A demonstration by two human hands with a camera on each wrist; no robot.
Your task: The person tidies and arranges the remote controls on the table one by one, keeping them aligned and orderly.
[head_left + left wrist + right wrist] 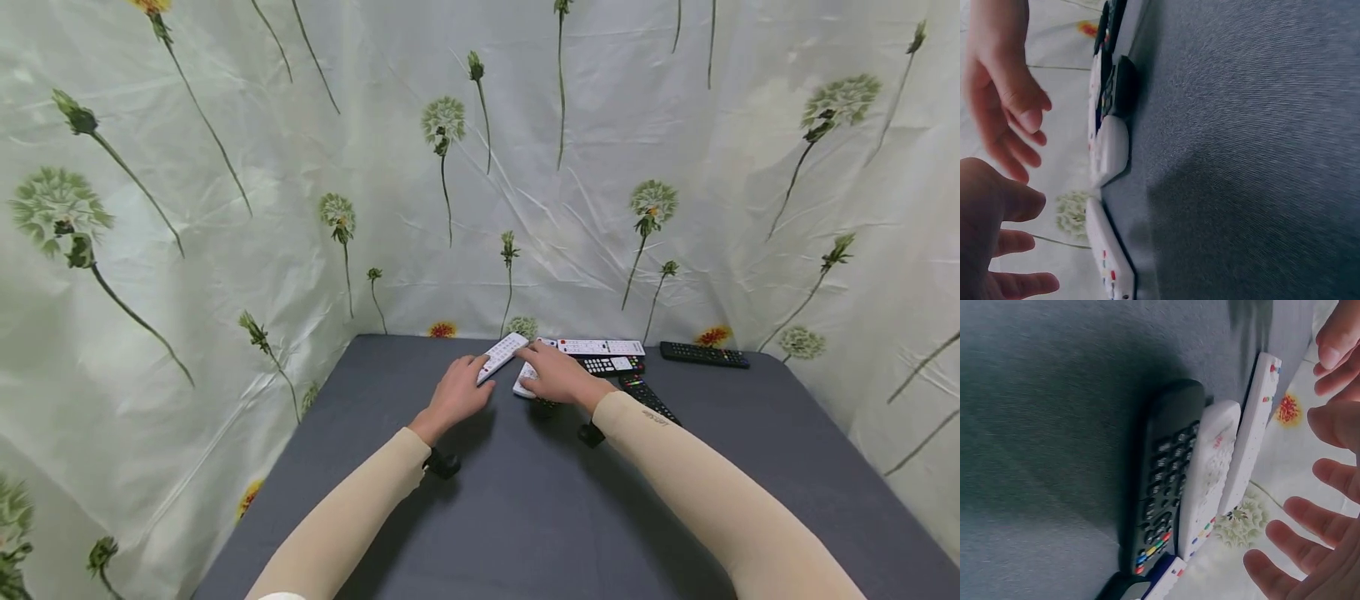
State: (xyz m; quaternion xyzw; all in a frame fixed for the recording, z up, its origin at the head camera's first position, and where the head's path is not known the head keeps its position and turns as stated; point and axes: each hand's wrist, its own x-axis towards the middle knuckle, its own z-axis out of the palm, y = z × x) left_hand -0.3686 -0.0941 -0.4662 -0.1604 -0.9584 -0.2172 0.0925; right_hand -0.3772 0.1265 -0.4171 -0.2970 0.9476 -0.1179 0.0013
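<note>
Over our table (525, 517), left hand (459, 388) and right hand (557, 375) hover, fingers spread; one white remote (504, 355) lies at the left's one o'clock, another remote (524, 380) at the right's nine. We're likely reaching; the next move calls for lowered fingertips.

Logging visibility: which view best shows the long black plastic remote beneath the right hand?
Right wrist: the black remote shows its button face close up. Head: mostly hidden by the right hand; left wrist: mainly its end.
</note>
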